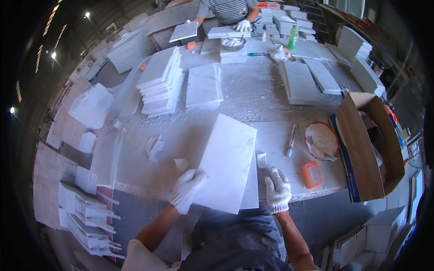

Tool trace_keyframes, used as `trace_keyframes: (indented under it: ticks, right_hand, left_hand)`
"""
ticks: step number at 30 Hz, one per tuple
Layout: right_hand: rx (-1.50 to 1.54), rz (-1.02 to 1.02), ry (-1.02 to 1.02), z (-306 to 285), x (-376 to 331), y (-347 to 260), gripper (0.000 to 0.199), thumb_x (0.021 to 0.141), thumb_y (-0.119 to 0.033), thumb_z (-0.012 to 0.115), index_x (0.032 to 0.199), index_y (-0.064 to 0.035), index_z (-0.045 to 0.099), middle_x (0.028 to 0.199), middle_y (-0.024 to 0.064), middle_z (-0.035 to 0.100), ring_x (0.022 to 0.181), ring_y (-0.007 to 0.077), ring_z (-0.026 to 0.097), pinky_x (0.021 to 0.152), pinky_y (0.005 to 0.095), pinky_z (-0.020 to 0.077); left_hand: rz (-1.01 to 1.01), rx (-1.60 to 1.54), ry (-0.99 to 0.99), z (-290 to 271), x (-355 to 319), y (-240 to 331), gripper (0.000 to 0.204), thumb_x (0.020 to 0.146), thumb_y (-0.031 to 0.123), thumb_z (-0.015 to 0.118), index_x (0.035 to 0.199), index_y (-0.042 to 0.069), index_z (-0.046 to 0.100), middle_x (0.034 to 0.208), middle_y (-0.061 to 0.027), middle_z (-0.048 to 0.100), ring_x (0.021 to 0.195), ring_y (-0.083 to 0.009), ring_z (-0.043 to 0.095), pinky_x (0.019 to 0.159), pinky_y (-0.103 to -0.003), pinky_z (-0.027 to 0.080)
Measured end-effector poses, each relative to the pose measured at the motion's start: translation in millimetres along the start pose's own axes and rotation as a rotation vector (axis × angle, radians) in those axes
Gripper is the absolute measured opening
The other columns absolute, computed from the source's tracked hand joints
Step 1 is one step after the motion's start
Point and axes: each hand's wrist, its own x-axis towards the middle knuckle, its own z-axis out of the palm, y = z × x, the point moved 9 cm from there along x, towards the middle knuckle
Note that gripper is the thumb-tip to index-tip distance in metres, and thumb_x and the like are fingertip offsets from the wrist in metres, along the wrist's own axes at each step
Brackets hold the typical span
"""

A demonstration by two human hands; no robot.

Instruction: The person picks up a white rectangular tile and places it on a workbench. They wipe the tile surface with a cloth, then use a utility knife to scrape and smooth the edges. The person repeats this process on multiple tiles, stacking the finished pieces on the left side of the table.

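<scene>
In a white knit glove, my left hand (pixel 188 190) grips the left edge of a white marble tile (pixel 226 165). The tile is tilted, and another pale slab (pixel 251 185) shows under its right side. My right hand (pixel 278 189), gloved too, holds nothing; its fingers are apart over the table's near edge. Close to it are a small white piece (pixel 261 161), an orange block (pixel 312 175) and a marker pen (pixel 291 141). A red-rimmed bowl of white paste (pixel 321 141) stands beyond the block.
An open cardboard box (pixel 361 149) stands at the right edge. Tile stacks (pixel 158 81) rise at the back left, with more tiles (pixel 298 83) at the back right. Crumpled white scraps (pixel 154 147) lie left. Across the table, a gloved co-worker (pixel 228 13) handles tiles.
</scene>
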Motion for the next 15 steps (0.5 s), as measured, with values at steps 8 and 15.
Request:
trace_keyframes:
  ticks: [8, 15]
  right_hand:
    - [-0.166, -0.095, -0.138, 19.6, -21.3, -1.8, 0.034, 0.083, -0.008, 0.080, 0.117, -0.0098, 0.077, 0.115, 0.0152, 0.076, 0.097, 0.0363, 0.074, 0.085, 0.0441, 0.0589]
    - [-0.198, -0.140, -0.119, 19.4, -21.2, -5.4, 0.033, 0.084, -0.008, 0.078, 0.117, -0.0102, 0.077, 0.115, 0.0137, 0.075, 0.097, 0.0351, 0.073, 0.084, 0.0436, 0.0586]
  left_hand:
    - [0.003, -0.025, -0.034, -9.4, 14.0, -5.1, 0.024, 0.100, 0.025, 0.075, 0.110, 0.003, 0.074, 0.096, 0.0025, 0.070, 0.089, -0.0051, 0.062, 0.076, -0.024, 0.051]
    - [-0.020, -0.069, -0.009, -23.7, 29.7, 20.6, 0.022, 0.103, 0.024, 0.072, 0.112, 0.004, 0.072, 0.091, 0.0020, 0.070, 0.074, -0.0060, 0.064, 0.063, -0.023, 0.052]
